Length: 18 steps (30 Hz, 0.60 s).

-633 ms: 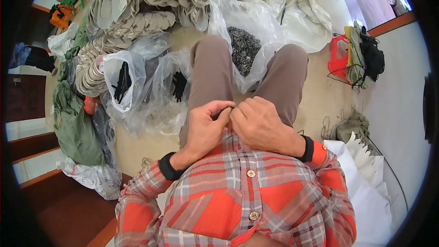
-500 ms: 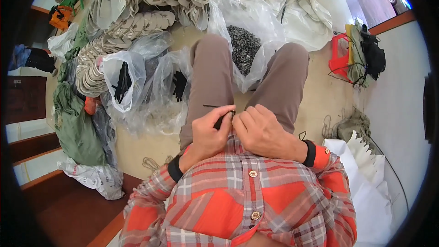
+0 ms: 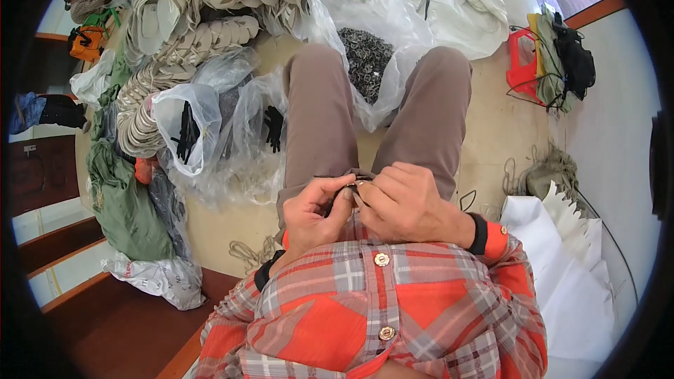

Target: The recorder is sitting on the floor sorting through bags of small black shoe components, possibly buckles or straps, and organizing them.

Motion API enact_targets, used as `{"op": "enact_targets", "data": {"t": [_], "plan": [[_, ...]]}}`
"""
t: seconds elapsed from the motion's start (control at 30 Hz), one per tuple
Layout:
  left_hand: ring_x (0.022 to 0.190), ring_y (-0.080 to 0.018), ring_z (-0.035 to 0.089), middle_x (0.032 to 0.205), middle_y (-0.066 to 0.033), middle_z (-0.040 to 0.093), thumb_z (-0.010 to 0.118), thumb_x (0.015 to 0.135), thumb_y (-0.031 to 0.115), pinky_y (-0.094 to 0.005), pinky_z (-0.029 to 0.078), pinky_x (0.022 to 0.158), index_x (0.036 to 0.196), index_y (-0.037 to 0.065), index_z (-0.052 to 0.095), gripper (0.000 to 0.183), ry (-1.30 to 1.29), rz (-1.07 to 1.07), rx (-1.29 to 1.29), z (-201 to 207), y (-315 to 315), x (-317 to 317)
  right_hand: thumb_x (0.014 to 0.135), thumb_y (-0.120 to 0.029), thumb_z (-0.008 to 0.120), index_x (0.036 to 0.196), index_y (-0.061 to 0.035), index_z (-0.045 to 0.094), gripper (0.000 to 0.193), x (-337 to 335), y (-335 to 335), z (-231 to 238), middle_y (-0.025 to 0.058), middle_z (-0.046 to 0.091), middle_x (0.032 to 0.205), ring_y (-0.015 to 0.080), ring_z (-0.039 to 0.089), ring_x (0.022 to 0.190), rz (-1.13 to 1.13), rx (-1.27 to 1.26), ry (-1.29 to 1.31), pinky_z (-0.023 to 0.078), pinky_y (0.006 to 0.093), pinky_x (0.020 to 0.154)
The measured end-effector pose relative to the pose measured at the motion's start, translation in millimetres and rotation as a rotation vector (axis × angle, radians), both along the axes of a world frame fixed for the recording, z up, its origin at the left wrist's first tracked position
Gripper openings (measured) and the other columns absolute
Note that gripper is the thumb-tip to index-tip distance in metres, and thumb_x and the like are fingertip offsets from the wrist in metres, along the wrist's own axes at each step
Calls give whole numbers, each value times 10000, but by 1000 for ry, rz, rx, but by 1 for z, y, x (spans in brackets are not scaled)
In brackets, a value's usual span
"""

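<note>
Above my lap, my left hand [image 3: 316,212] is closed with thumb and fingertips pinching a narrow black strap [image 3: 342,193]. Close against it, my right hand [image 3: 404,202] has its fingers curled on the same strap's other part. A small shiny bit shows at the pinched spot, too small to name. Most of the strap is hidden by my fingers. Between my knees lies an open clear plastic bag [image 3: 393,10] full of small dark metal buckles [image 3: 365,63]. Left of my legs, a white plastic bag [image 3: 160,116] holds black straps [image 3: 187,133].
Stacked beige sandal parts [image 3: 172,7] lie at the far left. A green cloth bundle [image 3: 126,200] and a white sack [image 3: 158,282] are on the left. To the right stand a red plastic stool [image 3: 521,63] with a black bag [image 3: 574,63], and white sheets [image 3: 547,267].
My hands have stayed together at my lap while the fingers shifted on the strap, which now bends between them. The whole view has tilted slightly.
</note>
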<state>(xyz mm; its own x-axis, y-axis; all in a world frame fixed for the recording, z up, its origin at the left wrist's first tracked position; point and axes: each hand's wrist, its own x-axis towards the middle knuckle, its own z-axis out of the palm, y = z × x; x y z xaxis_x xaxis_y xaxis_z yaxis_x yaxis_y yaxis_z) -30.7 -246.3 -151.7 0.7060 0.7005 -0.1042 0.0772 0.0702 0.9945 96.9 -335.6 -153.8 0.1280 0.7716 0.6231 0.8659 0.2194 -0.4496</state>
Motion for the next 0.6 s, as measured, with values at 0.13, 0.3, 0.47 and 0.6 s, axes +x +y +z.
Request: {"op": "enact_targets", "data": {"t": [0.13, 0.3, 0.47, 0.6], "plan": [[730, -90, 600, 842, -98, 643, 543, 815, -57, -208, 489, 645, 952, -62, 594, 147, 94, -73, -315, 11, 9, 1, 587, -93, 597, 629, -36, 495, 124, 0, 0, -1, 54, 432, 580, 192, 464, 508, -37, -40, 94, 372, 289, 453], [750, -96, 603, 851, -100, 645, 554, 810, -51, -218, 492, 656, 951, -58, 600, 148, 157, -70, -430, 6, 12, -2, 585, -128, 588, 617, -13, 492, 153, -6, 1, 3, 70, 450, 595, 184, 473, 533, 40, -94, -180, 372, 287, 482], [763, -98, 605, 848, -88, 651, 565, 807, -35, -203, 483, 680, 948, -56, 607, 149, 64, -2, 27, -18, 1, -7, 592, -139, 556, 647, 17, 514, 171, -8, -5, 5, 65, 452, 598, 171, 473, 547, 95, -187, -421, 363, 276, 494], [804, -102, 601, 893, -86, 645, 552, 820, -31, -202, 474, 706, 984, -56, 594, 171, 81, -20, 63, -24, 2, -5, 623, -79, 550, 799, 114, 555, 261, -14, -5, 4, 109, 507, 651, 160, 478, 552, 73, -394, -502, 351, 256, 482]]}}
